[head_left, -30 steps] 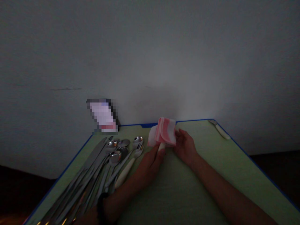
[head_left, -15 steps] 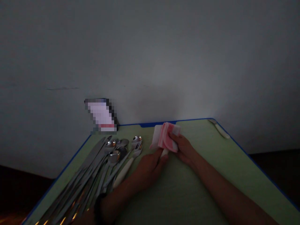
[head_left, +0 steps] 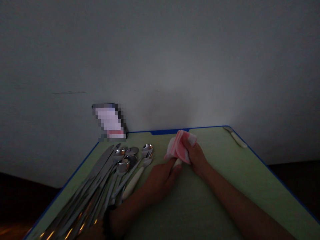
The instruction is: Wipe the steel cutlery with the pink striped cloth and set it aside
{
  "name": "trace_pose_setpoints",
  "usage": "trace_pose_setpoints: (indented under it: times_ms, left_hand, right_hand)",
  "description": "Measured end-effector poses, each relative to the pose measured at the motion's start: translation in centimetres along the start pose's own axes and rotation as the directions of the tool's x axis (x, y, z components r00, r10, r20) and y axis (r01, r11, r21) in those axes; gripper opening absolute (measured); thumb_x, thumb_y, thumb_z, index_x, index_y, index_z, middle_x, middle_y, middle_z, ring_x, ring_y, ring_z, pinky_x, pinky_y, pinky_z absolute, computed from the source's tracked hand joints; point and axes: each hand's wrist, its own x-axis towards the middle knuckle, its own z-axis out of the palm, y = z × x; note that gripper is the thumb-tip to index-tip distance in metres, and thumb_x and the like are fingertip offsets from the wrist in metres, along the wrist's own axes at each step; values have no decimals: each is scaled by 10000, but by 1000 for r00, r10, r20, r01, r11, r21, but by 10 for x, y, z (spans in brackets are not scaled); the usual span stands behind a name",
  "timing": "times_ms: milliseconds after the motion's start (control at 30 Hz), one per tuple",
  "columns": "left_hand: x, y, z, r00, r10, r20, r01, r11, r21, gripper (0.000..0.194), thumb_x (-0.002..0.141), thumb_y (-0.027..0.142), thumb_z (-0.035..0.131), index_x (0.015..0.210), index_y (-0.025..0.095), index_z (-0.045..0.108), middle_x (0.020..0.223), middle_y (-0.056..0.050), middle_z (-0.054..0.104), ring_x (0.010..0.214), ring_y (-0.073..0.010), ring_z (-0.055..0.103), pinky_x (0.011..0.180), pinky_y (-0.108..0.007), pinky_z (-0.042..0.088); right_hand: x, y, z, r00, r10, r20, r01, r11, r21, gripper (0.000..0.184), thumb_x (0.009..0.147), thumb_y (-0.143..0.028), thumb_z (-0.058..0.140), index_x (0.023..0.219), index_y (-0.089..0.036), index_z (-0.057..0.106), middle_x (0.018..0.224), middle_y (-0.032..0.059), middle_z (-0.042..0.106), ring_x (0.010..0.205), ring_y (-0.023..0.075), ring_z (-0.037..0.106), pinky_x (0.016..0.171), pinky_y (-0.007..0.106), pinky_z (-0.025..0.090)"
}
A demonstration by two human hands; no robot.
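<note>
Left fingers (head_left: 171, 162) clamped on pale handle (head_left: 178, 162), long axis slanting away rightward; right fingers (head_left: 190, 146) pinch pink-white cloth (head_left: 182, 146) around its far end

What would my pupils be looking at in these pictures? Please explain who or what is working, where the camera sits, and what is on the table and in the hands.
There is no machine here, only a person's bare hands. One camera, worn on the head, looks forward and down.

The left hand holds a pale handle; its upper end is hidden by the pink-and-white cloth, which the right hand grips.

On the green table, to the left, lie spoons, knives and a pale-handled fork. Another pale-handled utensil lies near the far right corner. A device with a blurred screen leans at the back left.
</note>
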Motion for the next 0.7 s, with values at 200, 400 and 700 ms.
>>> trace_pose_setpoints:
  times_ms: [200,400,700]
  left_hand:
    - [6,-4,-1,988,-82,-133,50,972,-231,378,930,417,238,971,177,527,804,-27,602,745,-175,555,675,-279,408]
    - [6,-7,1,985,-138,-105,103,954,-282,382,917,453,252,877,180,516,688,5,531,624,-145,502,560,-249,371]
    - [4,-2,-3,991,-114,-73,93,964,-247,374,914,447,269,817,181,512,644,17,498,594,-136,473,526,-244,340]
  right_hand:
    - [4,-2,3,991,82,108,-119,904,412,150,749,-306,553,742,-179,632,721,4,663,711,149,589,682,265,468]
    - [7,1,-3,990,58,125,-104,911,400,124,755,-272,582,808,-178,644,767,12,659,708,130,577,699,258,462]
    - [9,7,-5,999,-5,39,-11,921,389,138,715,-300,647,746,-170,613,713,-10,627,651,100,549,650,224,450]
